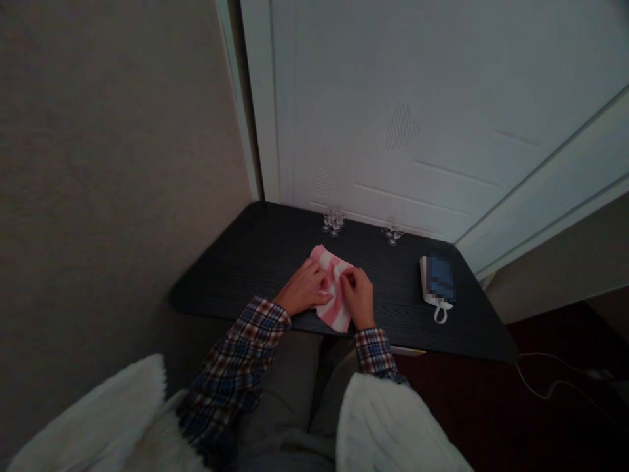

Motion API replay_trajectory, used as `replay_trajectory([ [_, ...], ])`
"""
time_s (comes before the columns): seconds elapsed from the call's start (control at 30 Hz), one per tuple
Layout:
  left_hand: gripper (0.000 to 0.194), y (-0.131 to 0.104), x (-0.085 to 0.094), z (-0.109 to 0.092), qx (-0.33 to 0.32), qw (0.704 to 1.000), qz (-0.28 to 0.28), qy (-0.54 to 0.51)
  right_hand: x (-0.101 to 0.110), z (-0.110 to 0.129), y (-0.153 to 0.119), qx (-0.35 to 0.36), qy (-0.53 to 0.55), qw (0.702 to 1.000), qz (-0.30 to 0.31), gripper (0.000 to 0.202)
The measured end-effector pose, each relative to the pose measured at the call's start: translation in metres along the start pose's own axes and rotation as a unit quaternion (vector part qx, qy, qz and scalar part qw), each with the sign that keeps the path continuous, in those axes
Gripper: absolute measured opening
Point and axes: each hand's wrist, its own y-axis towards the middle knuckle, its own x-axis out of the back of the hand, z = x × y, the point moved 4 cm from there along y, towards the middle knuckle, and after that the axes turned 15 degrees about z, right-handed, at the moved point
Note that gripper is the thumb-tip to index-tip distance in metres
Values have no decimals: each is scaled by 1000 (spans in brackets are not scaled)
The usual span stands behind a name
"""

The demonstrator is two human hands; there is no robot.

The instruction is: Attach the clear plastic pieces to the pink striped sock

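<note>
A dark table stands against a white door, with a small white and blue pouch lying well to the right. A pink and white striped cloth lies near the table's front edge. The left hand presses flat on the cloth's left side while the right hand pinches its right edge, both close together.
</note>
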Motion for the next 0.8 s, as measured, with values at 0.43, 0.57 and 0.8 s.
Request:
replay_trajectory([
  [0.43, 25, 0, 12, 2, 43, 993, -71, -82, 2, 1, -1, -1, -8, 1000, 3, 20],
  [0.57, 26, 0, 11, 1, 40, 992, -66, -103, 2, 1, -1, -4, -11, 1000, 7, 20],
  [0.8, 23, 1, 8, 0, 23, 991, -65, -113, 2, 2, -1, -6, -5, 1000, 7, 20],
])
